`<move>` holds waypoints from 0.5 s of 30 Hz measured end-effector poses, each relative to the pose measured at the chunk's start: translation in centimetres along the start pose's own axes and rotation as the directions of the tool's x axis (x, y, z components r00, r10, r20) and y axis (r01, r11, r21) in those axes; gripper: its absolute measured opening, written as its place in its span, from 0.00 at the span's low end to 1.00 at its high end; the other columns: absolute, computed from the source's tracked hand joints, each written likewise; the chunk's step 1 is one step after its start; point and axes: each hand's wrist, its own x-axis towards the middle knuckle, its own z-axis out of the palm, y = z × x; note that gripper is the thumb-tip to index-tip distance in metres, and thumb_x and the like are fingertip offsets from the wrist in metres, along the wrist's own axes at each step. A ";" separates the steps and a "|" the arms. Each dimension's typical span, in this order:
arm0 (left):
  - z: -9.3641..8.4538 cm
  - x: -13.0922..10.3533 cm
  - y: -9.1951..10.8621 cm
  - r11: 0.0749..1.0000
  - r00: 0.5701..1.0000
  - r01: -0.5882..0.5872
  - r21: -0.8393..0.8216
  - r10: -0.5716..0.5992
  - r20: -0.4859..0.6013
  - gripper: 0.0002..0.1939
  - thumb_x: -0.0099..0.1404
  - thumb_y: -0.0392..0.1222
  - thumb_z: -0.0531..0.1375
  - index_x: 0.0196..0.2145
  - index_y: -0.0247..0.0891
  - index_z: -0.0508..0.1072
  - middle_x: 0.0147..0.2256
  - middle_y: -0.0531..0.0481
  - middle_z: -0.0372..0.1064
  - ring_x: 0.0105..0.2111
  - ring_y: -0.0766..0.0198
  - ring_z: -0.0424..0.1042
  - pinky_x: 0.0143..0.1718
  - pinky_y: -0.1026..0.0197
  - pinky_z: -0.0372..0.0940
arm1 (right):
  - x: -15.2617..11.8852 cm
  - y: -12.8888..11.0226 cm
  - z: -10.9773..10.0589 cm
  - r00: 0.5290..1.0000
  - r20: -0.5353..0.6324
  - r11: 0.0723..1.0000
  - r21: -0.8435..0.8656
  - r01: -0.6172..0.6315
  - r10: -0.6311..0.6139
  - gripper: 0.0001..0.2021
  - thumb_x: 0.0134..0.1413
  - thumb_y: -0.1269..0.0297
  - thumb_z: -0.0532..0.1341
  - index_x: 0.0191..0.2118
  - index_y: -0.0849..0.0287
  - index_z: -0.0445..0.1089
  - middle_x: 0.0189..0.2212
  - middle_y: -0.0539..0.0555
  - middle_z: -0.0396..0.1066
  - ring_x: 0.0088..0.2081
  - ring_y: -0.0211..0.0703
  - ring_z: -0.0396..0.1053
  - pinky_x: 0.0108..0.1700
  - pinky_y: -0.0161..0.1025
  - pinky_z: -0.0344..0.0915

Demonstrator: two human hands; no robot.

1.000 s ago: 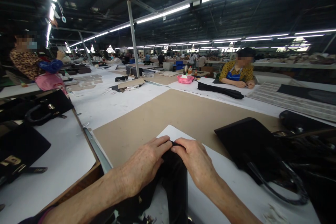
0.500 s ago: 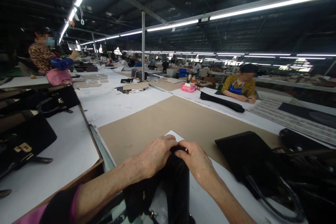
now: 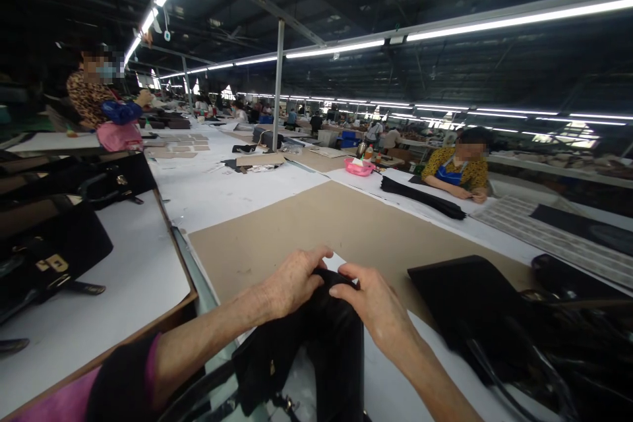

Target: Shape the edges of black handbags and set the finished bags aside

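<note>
A black bag [image 3: 341,349] with a small gold zipper pull stands at the bottom centre. My left hand [image 3: 297,282] pinches its top edge from the left, the thumb on the near side. From the right my right hand [image 3: 373,297] grips the same edge between thumb and fingers. A white sheet corner [image 3: 335,261] shows just beyond my fingertips. Brown board [image 3: 297,224] lies flat on the table beyond the bag.
Black bags with gold clasps [image 3: 64,250] rest on the left table. A black flap [image 3: 459,297] and more bags lie at right. Black strips [image 3: 422,198] and a pink basket [image 3: 359,167] lie farther back. A seated person [image 3: 457,168] and another person [image 3: 106,102] work beyond.
The view has shifted slightly, so the surroundings sit a little farther right. My left index finger has lifted from the bag's edge; both hands still hold it.
</note>
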 end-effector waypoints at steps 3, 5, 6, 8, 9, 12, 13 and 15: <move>0.1 0.4 0.1 0.999 0.999 0.047 0.013 -0.048 0.008 0.16 0.54 0.34 0.52 0.41 0.37 0.69 0.32 0.52 0.71 0.32 0.64 0.67 0.34 0.65 0.60 | 0.2 -0.1 0.2 0.998 -0.039 0.996 -0.081 0.045 -0.049 0.05 0.47 0.63 0.56 0.26 0.53 0.68 0.22 0.45 0.66 0.24 0.35 0.59 0.25 0.32 0.48; 0.1 0.7 0.1 0.997 0.996 0.070 0.021 -0.071 0.045 0.11 0.54 0.36 0.52 0.34 0.36 0.73 0.27 0.53 0.70 0.28 0.65 0.66 0.30 0.66 0.58 | 0.4 -0.1 0.3 0.996 -0.048 0.990 -0.126 0.068 -0.075 0.07 0.49 0.64 0.55 0.25 0.54 0.69 0.22 0.46 0.67 0.25 0.35 0.60 0.25 0.32 0.48; 0.1 0.8 0.1 0.997 0.995 0.072 0.022 -0.073 0.061 0.11 0.55 0.37 0.52 0.31 0.36 0.73 0.25 0.54 0.69 0.26 0.66 0.65 0.28 0.66 0.57 | 0.5 -0.1 0.4 0.995 -0.049 0.987 -0.143 0.076 -0.084 0.08 0.50 0.65 0.54 0.24 0.54 0.69 0.22 0.46 0.67 0.25 0.35 0.60 0.25 0.32 0.48; 0.1 0.9 0.0 0.998 0.997 0.056 0.026 -0.058 0.055 0.11 0.55 0.38 0.52 0.29 0.36 0.74 0.22 0.55 0.67 0.24 0.67 0.63 0.26 0.67 0.56 | 0.6 0.1 0.5 0.994 -0.047 0.981 -0.169 0.091 -0.100 0.10 0.51 0.65 0.54 0.23 0.55 0.69 0.22 0.47 0.67 0.24 0.35 0.60 0.25 0.32 0.48; 0.1 1.0 0.0 0.998 0.998 0.046 0.040 -0.048 0.037 0.11 0.55 0.38 0.52 0.28 0.36 0.75 0.20 0.55 0.66 0.23 0.68 0.62 0.25 0.67 0.55 | 0.6 0.2 0.5 0.993 -0.046 0.978 -0.183 0.098 -0.108 0.11 0.51 0.65 0.54 0.22 0.56 0.68 0.21 0.47 0.67 0.24 0.34 0.60 0.26 0.32 0.48; 0.4 1.2 -0.1 0.995 0.999 0.044 0.094 -0.043 -0.014 0.11 0.54 0.37 0.52 0.27 0.37 0.75 0.18 0.55 0.64 0.22 0.67 0.61 0.25 0.67 0.54 | 0.8 0.4 0.6 0.989 -0.039 0.965 -0.228 0.129 -0.142 0.12 0.52 0.65 0.54 0.21 0.56 0.68 0.20 0.47 0.67 0.24 0.35 0.61 0.26 0.33 0.49; 0.4 1.2 -0.2 0.994 0.998 0.055 0.099 -0.052 -0.028 0.11 0.53 0.37 0.53 0.27 0.37 0.76 0.18 0.55 0.64 0.23 0.67 0.62 0.26 0.67 0.55 | 0.8 0.3 0.6 0.988 -0.034 0.959 -0.246 0.140 -0.153 0.11 0.52 0.65 0.54 0.22 0.56 0.68 0.20 0.48 0.67 0.24 0.35 0.61 0.26 0.33 0.49; 0.6 1.3 -0.2 0.994 0.996 0.072 0.088 -0.068 -0.050 0.11 0.53 0.37 0.53 0.27 0.37 0.76 0.19 0.54 0.66 0.25 0.66 0.63 0.27 0.67 0.56 | 0.8 0.2 0.6 0.987 -0.014 0.946 -0.289 0.147 -0.157 0.11 0.52 0.64 0.54 0.23 0.55 0.69 0.20 0.48 0.68 0.24 0.36 0.62 0.26 0.34 0.49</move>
